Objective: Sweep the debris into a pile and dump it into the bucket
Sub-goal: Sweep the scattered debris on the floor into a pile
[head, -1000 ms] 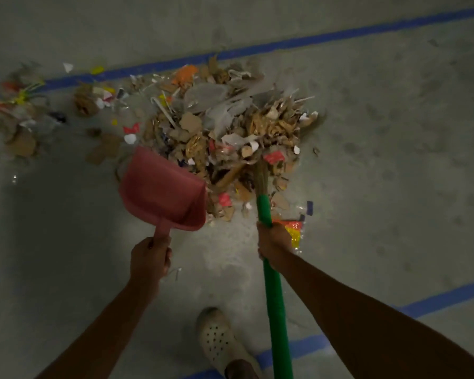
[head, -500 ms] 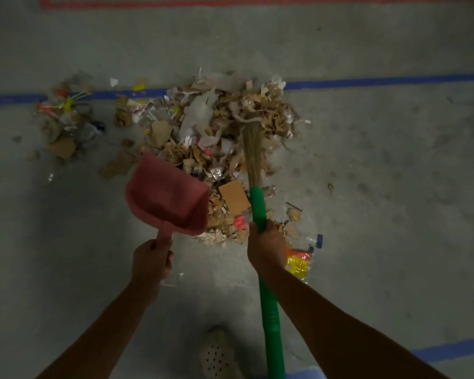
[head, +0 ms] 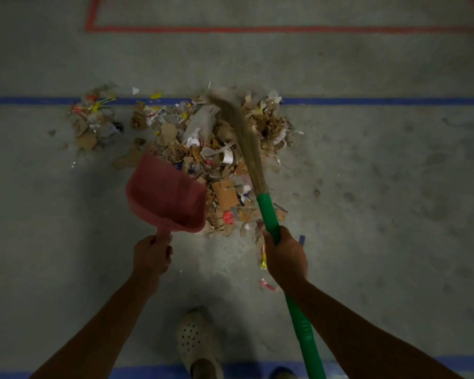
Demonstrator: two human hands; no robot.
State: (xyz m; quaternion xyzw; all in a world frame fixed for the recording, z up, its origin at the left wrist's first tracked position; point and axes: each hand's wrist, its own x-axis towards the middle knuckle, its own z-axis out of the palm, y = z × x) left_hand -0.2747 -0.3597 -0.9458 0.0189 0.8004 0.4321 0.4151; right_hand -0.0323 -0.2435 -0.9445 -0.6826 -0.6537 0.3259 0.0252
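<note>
Head view, going L to R. Far L on the concrete floor (head: 394, 187): a small scatter of scraps (head: 93, 124) w/ cardboard bits and yellow strips, lying on and just below the blue tape line (head: 367, 101), apart from the main heap. Above that, a red tape line (head: 257, 29) runs across the top of the frame.

Next, the left hand (head: 151, 255) is clenched round the stub handle of a red dustpan (head: 166, 192). Pan is tilted, open mouth facing up and R, its R edge touching the near-L side of the debris pile (head: 219, 160). Can't tell if the pan lip sits on the floor.

Centre: the pile is cardboard pieces, paper, plastic wrap, a few red and yellow bits. It reaches up to the blue line at the back.

Broom (head: 246, 149): straw bristles lie over the R part of the pile, tip blurred near the blue line; green handle runs down and R out of frame. The right hand (head: 285, 255) grips the green handle just below the bristle joint, fist closed. Some wrappers on the floor by that hand.

Bottom centre: a pale perforated clog (head: 195, 343); another blue tape strip along the bottom edge. No bucket in view.
</note>
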